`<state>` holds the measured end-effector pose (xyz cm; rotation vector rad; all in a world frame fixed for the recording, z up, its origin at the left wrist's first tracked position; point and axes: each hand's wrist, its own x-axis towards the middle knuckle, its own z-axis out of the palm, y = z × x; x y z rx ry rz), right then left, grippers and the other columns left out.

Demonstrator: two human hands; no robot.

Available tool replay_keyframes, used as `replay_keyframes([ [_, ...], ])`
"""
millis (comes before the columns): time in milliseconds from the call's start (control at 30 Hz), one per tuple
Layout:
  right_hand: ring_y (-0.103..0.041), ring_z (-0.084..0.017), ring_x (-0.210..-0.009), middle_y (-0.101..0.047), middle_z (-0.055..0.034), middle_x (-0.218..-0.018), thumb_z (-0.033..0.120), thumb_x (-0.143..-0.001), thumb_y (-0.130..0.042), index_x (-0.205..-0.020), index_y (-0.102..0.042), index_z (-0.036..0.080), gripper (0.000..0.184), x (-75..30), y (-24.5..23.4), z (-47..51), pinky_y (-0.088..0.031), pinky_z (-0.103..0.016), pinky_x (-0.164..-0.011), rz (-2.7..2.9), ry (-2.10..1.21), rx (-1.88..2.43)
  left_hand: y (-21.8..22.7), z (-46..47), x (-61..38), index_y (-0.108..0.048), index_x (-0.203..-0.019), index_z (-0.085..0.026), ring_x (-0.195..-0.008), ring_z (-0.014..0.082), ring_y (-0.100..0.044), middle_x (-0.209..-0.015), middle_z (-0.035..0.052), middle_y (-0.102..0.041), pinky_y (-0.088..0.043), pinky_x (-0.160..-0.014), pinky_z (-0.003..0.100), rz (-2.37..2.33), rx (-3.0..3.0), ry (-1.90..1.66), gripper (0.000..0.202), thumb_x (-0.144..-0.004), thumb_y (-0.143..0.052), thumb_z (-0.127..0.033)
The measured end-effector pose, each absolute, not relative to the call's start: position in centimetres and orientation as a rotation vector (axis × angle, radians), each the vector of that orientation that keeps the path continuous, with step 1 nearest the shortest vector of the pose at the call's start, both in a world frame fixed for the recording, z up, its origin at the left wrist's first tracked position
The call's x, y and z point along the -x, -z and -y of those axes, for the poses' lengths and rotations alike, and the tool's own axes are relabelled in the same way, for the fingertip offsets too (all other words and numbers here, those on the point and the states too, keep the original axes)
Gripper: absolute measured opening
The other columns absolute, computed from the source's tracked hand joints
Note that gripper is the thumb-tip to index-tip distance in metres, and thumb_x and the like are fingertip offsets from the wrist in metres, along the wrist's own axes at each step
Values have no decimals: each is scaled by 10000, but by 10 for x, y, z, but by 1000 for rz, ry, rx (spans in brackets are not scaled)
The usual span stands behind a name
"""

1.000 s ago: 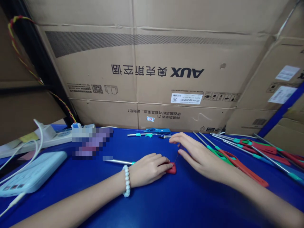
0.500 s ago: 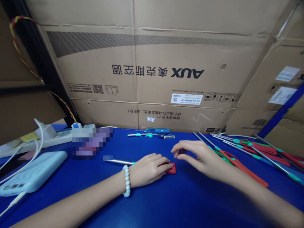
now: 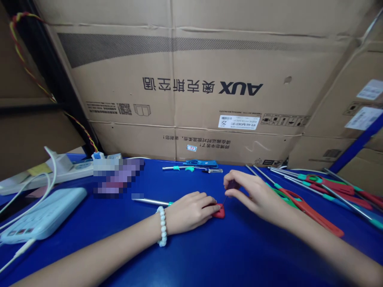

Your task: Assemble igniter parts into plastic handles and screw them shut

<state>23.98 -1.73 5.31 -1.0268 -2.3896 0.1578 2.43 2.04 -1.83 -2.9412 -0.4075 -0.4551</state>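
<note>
My left hand [image 3: 188,211] lies curled on the blue table [image 3: 191,255], its fingers closed over a tool with a red handle [image 3: 219,211] and a thin metal shaft [image 3: 149,201] that sticks out to the left. A white bead bracelet [image 3: 162,226] sits on that wrist. Just to the right, my right hand [image 3: 254,195] pinches a small dark screwdriver [image 3: 231,185] upright, its thin tip pointing down at the red handle.
Several long metal tools with red and teal handles [image 3: 311,191] lie at the right. A blue tool and small screwdriver [image 3: 197,165] lie at the back. A pale blue power bank [image 3: 42,217] and a white power strip [image 3: 60,171] sit left. Cardboard boxes [image 3: 191,87] wall the back.
My right hand drew its spread fingers into a pinch on the small screwdriver and shifted slightly right. My left hand stayed on the red-handled tool. The view tilted up a little.
</note>
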Motion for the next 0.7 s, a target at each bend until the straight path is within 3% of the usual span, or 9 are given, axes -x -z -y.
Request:
replay_keyframes([
  [133,-594,-170,-737,-596,-53,-882,200,-921,-449,-959,-487,184,56,-235,-45,19,-473,-271,-653,2407,46,1050,21,-21,-24,-492,-1233,-154,-847,190,-551,-1076,77,-603,-446,-729,308,412,2933,445,302,-961,-375,-213],
  [300,-553,-202,-1052,-544,-100,-1163,177,-926,-412,-1185,-448,210,263,-240,-56,21,-467,-349,-883,2462,-114,1043,22,-22,-24,-484,-1244,-155,-847,188,-554,-1089,81,-598,-449,-730,313,402,2931,465,308,-962,-377,-212],
  [433,-605,-150,-908,-614,-58,-1002,117,-933,-351,-1170,-463,214,280,-243,-59,19,-494,-291,-815,2429,-365,987,21,-22,-24,-486,-1243,-149,-851,190,-559,-1068,88,-603,-458,-744,319,402,2930,481,310,-966,-365,-215],
  [700,-618,-139,-789,-633,-34,-893,126,-911,-431,-1019,-485,201,143,-235,-50,20,-482,-244,-719,2366,-254,990,20,-21,-24,-494,-1234,-154,-857,191,-565,-1056,91,-609,-462,-746,315,402,2922,458,308,-975,-344,-225],
])
